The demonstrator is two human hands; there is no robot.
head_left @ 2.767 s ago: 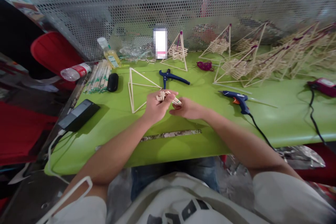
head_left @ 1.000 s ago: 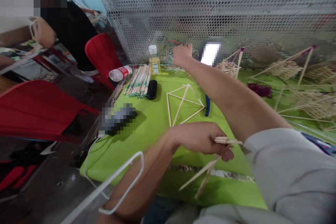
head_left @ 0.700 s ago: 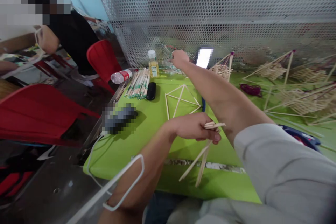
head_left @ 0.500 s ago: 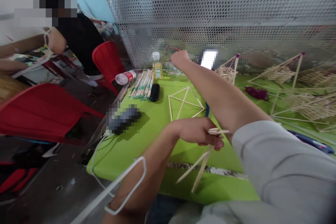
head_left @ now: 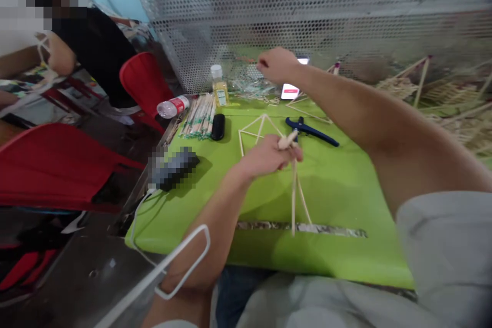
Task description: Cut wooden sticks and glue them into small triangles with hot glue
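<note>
My left hand (head_left: pixel 267 156) is closed round several pale wooden sticks (head_left: pixel 294 195), whose long ends point down toward the table's front. Just beyond it, a stick frame (head_left: pixel 249 123) lies on the green table, partly hidden by the hand. A blue cutter (head_left: pixel 313 131) rests to the right of the sticks. My right hand (head_left: pixel 279 64) is raised near the perforated metal panel, with its fingers curled; whatever it may hold is too small to make out. Below it are clear plastic wrappers and short stick pieces (head_left: pixel 269 100).
A glue bottle (head_left: pixel 220 87), wrapped sticks (head_left: pixel 198 115), a black case (head_left: pixel 218 127) and a plastic bottle (head_left: pixel 172 106) lie at the back left. Lit phone (head_left: pixel 289 92), back centre. Stick pyramids (head_left: pixel 423 82) stand right. A person sits beyond a red chair (head_left: pixel 142 82).
My left hand has moved up and away with the sticks, which now hang more upright. The right hand has shifted right, and its arm no longer covers the blue cutter. The view has shifted.
</note>
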